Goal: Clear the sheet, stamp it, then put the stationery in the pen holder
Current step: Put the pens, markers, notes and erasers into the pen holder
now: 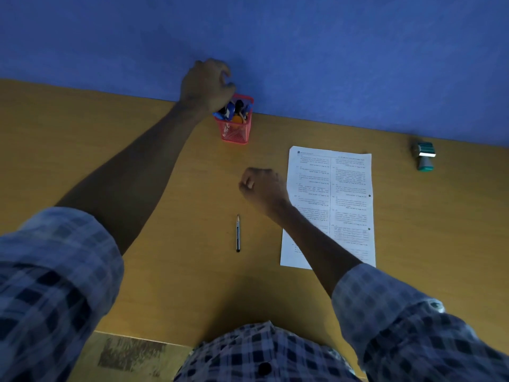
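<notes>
A red mesh pen holder [235, 133] stands at the back of the desk against the blue wall, with several pens and an orange item inside. My left hand [205, 85] hovers just above and left of its rim, fingers loosely curled, nothing visible in them. A printed sheet [349, 188] lies flat right of centre with nothing on top of it. My right hand [263, 188] is curled into a fist just left of the sheet and holds nothing visible; its forearm crosses the sheet's lower left corner. A black pencil [238, 233] lies on the desk, tip pointing away from me.
A green self-inking stamp [425, 156] lies on its side at the far right of the wooden desk [165, 285], near the wall. The desk's front edge runs just before my checked shirt.
</notes>
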The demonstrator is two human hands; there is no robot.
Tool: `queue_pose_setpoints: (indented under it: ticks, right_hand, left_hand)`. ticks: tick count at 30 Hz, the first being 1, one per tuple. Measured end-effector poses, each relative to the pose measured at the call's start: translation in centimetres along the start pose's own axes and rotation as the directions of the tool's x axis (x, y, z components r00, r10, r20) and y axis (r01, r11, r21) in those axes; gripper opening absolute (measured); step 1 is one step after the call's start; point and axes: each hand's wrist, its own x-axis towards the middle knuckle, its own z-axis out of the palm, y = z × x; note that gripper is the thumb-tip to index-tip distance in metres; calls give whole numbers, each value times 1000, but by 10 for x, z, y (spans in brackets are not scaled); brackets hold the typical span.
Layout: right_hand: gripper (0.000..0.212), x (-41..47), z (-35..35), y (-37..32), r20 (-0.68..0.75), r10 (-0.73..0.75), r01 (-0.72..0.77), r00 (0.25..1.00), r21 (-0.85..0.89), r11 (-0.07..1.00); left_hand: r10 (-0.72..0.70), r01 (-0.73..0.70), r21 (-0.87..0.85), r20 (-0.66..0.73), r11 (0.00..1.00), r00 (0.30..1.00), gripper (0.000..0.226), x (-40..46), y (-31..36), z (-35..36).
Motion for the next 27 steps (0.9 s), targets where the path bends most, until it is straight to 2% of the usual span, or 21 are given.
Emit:
queue_pose_setpoints:
  ticks: [3,7,12,17,20,23,27]
  right_hand:
    - [16,-18,11,-1,106,18,-13,994,-55,998]
    - [25,-32,17,-3,169,67,-50,983,-103,993]
    - [17,-43,25,-9,202,82,-55,976,-138,989]
    - [16,-45,28,-11,175,102,-83,979,-109,991]
    - [16,-38,21,-13,158,139,-140,978,-7,990]
    - [10,-24,5,-19,57,173,-180,983,160,970]
    - [12,1,-27,-29,-115,118,-78,986,299,951]
  left_hand:
    - [-52,47,-53,-87,997,995,32,-18,-10,3]
    - [-75,60,-98,-166,993,983,26,-47,-28,12]
    - [-124,92,-184,-174,979,977,36,-81,-49,28]
    - [-137,108,-194,-143,975,980,33,-105,-59,38]
    - [-151,130,-178,-112,975,982,30,-113,-65,43]
    - [-142,129,-127,-96,984,985,29,-119,-69,47]
    - [-161,157,-66,-63,985,985,35,-126,-73,51]
